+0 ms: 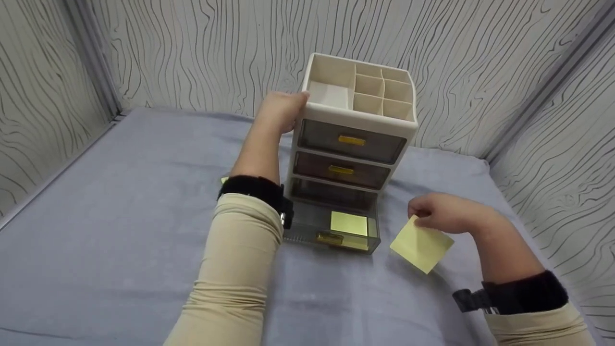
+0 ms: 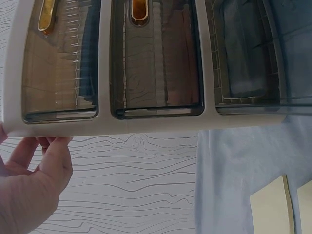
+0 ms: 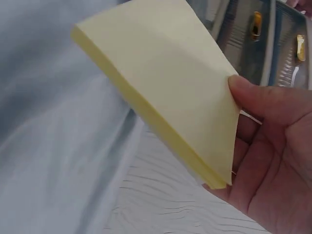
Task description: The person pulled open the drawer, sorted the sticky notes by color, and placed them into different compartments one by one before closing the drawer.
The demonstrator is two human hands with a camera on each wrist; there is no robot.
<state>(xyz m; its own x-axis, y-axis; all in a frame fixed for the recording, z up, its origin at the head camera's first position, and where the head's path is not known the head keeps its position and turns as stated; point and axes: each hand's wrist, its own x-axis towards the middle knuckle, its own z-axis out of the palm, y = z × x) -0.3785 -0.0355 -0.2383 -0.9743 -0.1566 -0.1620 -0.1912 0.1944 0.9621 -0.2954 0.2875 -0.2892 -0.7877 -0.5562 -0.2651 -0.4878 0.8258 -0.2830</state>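
A white desktop drawer organizer [image 1: 353, 115] with dark see-through drawers and gold handles stands upright on the cloth. My left hand [image 1: 283, 110] grips its upper left side, thumb at the top rim and fingers against the side wall, as the left wrist view [image 2: 36, 180] also shows. The bottom drawer [image 1: 307, 216] is pulled out and has a yellow sticky note pad [image 1: 348, 223] in its right part. Right of that drawer, my right hand [image 1: 449, 211] pinches another sticky note pad [image 3: 161, 83] by one corner, thumb on its face, held above the cloth.
Two more pale yellow pads [image 2: 273, 209] lie on the cloth left of the organizer, mostly hidden by my left arm in the head view. Open compartments [image 1: 382, 91] top the organizer. Wood-grain panels [image 1: 202, 57] stand behind the cloth-covered table [image 1: 120, 230].
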